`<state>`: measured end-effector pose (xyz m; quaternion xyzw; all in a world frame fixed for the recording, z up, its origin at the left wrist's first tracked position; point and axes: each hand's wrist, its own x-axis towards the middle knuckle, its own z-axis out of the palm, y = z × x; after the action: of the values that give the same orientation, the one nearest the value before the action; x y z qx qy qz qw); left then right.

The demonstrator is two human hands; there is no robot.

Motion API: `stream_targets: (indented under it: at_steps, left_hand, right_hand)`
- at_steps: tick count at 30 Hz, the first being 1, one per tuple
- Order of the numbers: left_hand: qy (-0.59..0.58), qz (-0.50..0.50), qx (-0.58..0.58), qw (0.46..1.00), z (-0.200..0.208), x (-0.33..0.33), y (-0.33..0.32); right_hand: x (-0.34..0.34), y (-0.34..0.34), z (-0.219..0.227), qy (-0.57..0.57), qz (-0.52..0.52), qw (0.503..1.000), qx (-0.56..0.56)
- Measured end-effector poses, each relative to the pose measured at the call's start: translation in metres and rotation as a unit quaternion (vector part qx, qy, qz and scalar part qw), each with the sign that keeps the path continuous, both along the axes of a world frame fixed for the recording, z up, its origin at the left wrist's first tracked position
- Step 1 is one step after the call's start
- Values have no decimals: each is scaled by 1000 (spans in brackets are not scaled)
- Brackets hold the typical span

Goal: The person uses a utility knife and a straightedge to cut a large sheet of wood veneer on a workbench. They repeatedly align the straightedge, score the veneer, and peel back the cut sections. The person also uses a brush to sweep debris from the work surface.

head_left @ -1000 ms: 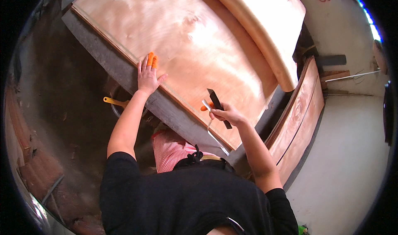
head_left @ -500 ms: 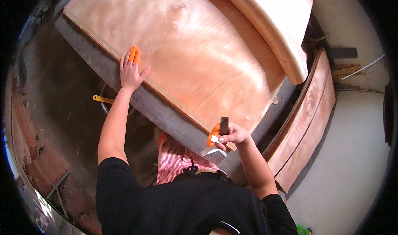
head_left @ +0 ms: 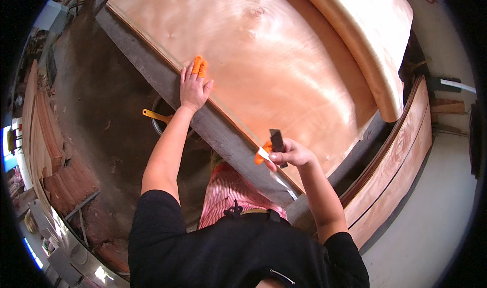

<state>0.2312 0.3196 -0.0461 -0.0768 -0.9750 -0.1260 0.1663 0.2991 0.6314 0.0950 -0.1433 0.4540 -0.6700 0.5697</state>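
Observation:
A wide sheet of pale wood veneer lies over a grey table, its long near edge running diagonally toward me. My left hand rests on that edge with fingers stretched out, two of them in orange finger covers. Near the sheet's close corner, my right hand is closed around a dark, flat, blade-like tool that stands up from the fist. The same fingers pinch a thin white strip, whose tail trails along the edge toward the corner. An orange cover shows on this hand too.
A rolled-back veneer sheet curves over the far right of the stack. Long wooden panels lean by the pale wall at right. At left, below the table, a yellow handle sticks out over a round rim. Reddish wood pieces lie farther left.
The view has shifted, so the scene sits farther right. My right hand has moved slightly away from the close corner, and the white strip hangs straighter. My left hand stays on the edge.

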Motion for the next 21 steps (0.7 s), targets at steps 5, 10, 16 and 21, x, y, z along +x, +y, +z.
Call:
stream_targets:
  at_steps: [5,10,16,21]
  left_hand:
    - [-16,-6,4,1000,1,3,-5]
    - [14,-12,97,995,14,5,-6]
    - [9,-12,172,985,18,22,-15]
    - [4,-125,102,987,14,22,-28]
  right_hand:
    - [-25,-60,4,-12,-31,992,124]
    - [-50,-110,-36,50,-132,964,225]
    - [-83,-164,-81,63,-256,913,312]
    - [-93,-181,-104,61,-283,886,361]
